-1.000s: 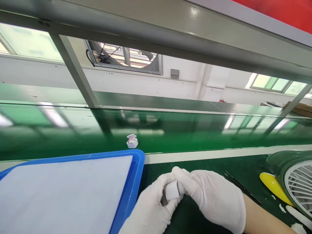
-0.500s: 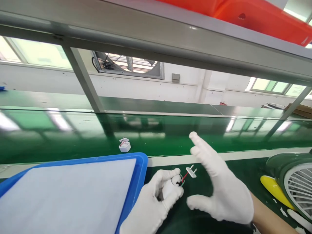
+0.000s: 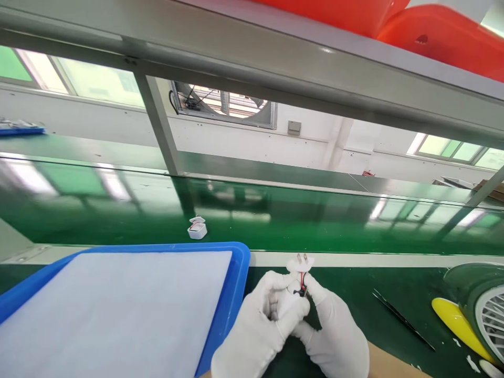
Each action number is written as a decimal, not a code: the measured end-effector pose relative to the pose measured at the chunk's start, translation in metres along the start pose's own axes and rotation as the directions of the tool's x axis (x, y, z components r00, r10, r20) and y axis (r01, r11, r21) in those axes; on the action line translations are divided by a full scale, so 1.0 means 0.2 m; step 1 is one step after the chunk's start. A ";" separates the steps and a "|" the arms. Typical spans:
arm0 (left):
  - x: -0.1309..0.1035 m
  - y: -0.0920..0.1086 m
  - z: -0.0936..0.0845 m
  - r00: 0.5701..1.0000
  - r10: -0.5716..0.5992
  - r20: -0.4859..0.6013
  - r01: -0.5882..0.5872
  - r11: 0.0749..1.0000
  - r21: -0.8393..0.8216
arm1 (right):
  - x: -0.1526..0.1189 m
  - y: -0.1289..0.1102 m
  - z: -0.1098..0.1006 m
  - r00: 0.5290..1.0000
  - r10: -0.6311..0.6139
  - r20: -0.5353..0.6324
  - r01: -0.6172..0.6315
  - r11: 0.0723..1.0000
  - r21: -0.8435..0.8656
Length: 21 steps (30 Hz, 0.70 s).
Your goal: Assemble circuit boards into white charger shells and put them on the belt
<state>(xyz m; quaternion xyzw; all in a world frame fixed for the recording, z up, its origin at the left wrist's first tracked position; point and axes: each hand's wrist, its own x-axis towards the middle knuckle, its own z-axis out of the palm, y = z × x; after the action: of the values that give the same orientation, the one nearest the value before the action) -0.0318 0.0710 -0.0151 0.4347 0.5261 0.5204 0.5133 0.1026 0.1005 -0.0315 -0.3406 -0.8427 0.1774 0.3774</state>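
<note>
Both hands wear white gloves and meet at the bench's near edge. My left hand (image 3: 262, 325) is closed around a small white charger housing (image 3: 285, 302), partly hidden by the fingers. Red and black wires (image 3: 303, 282) run from its open end, where dark parts show, to a white plug cover (image 3: 300, 264) with two metal prongs pointing up. My right hand (image 3: 334, 328) is closed in on the right side, its fingertips at the wires and the plug cover's lower edge; its exact grip is partly hidden.
On the left lies a blue tray (image 3: 244, 262) lined with a white sheet (image 3: 129, 310). A similar white charger (image 3: 197, 229) stands beyond it with its lid raised. Black tweezers (image 3: 403, 319), a yellow piece (image 3: 460, 325) and a green fan (image 3: 468, 281) are on the right. A shelf (image 3: 252, 47) crosses overhead.
My right hand, open and apart before, has moved left and closed in at the wires and plug cover. The plug cover now points upward. The tweezers have come into view.
</note>
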 end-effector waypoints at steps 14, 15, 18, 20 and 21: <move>-0.01 -0.02 -0.01 0.986 0.079 0.150 -0.101 0.984 0.148 | 0.08 0.02 -0.14 0.957 -0.289 0.021 0.287 0.957 0.046; -0.02 -0.03 -0.01 0.989 0.084 0.124 -0.104 0.980 0.166 | 0.09 0.05 -0.14 0.967 -0.245 0.072 0.231 0.959 0.165; -0.03 -0.09 0.00 0.978 0.200 0.052 -0.206 0.967 0.153 | 0.13 0.13 -0.18 0.940 -0.156 0.303 -0.044 0.826 0.561; -0.03 -0.12 0.01 0.956 0.290 0.036 -0.290 0.929 0.229 | 0.15 0.15 -0.21 0.884 -0.148 0.444 -0.273 0.608 0.746; -0.03 -0.14 0.01 0.945 0.323 0.052 -0.322 0.891 0.321 | 0.16 0.14 -0.22 0.865 -0.122 0.487 -0.370 0.501 0.783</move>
<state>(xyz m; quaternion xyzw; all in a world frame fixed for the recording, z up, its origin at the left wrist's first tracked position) -0.0275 0.0623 -0.0420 0.5937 0.5258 0.5052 0.3403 0.1333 0.1447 -0.0032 -0.1149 -0.6800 0.6765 0.2584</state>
